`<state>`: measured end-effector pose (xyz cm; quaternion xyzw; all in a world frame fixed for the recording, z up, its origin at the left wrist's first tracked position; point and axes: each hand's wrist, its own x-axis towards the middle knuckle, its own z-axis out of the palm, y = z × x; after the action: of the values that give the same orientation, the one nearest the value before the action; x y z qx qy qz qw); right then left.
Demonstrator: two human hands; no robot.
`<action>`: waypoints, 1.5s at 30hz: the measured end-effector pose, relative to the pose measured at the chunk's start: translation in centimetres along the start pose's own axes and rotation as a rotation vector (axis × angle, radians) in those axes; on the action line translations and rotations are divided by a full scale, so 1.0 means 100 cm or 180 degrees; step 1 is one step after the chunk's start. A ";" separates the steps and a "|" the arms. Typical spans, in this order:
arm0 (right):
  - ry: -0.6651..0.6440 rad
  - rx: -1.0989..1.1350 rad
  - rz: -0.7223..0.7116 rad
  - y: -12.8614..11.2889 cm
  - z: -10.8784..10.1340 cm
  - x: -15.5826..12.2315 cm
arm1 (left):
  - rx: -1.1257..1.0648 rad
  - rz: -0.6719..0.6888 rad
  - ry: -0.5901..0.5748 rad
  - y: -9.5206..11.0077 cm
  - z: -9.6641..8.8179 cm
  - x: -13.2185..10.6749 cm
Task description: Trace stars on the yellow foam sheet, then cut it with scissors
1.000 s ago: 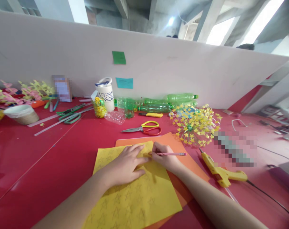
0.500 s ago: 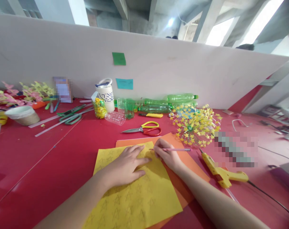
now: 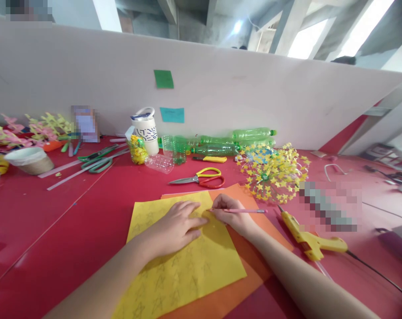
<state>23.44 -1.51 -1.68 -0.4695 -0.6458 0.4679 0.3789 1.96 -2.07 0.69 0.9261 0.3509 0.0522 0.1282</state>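
Observation:
A yellow sheet [image 3: 187, 279] covered in hand-drawn star outlines lies on top of an orange sheet [image 3: 247, 261]. My left hand [image 3: 179, 226] rests flat on the yellow sheet with its fingers spread. A pink pencil [image 3: 250, 211] is pinched in my right hand [image 3: 232, 215], its tip at the yellow sheet's upper right part, close to my left fingertips. Beyond the sheets lie scissors [image 3: 199, 178] with one yellow and one red handle. To the right of my right hand rests a yellow hot glue gun [image 3: 310, 239].
Yellow paper stars form a bunch [image 3: 270, 173] behind the glue gun. Green plastic bottles [image 3: 217, 148], a yellow cutter knife [image 3: 214, 159] and a white tumbler [image 3: 149, 133] stand or lie along the partition [image 3: 254, 97]. Green scissors [image 3: 101, 164] and a cup [image 3: 30, 160] are at left.
The yellow sheet has shifted slightly up and to the left over the orange one. The pencil tip has moved a little left; both hands keep nearly the same pose.

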 end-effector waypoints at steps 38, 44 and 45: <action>0.0179 -0.0089 0.0102 0.009 0.009 0.005 | -0.0051 0.0014 -0.0038 -0.002 0.006 -0.001; 0.0156 -0.0175 0.0081 0.009 0.008 0.005 | -0.0035 0.0043 -0.0034 -0.001 0.005 -0.001; 0.0170 -0.0225 0.0059 0.009 0.008 0.006 | -0.0040 0.0042 -0.0031 -0.001 0.005 -0.001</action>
<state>22.77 -1.05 -2.77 -0.5010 -0.6472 0.4356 0.3748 1.92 -2.17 0.15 0.9279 0.3438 0.0508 0.1354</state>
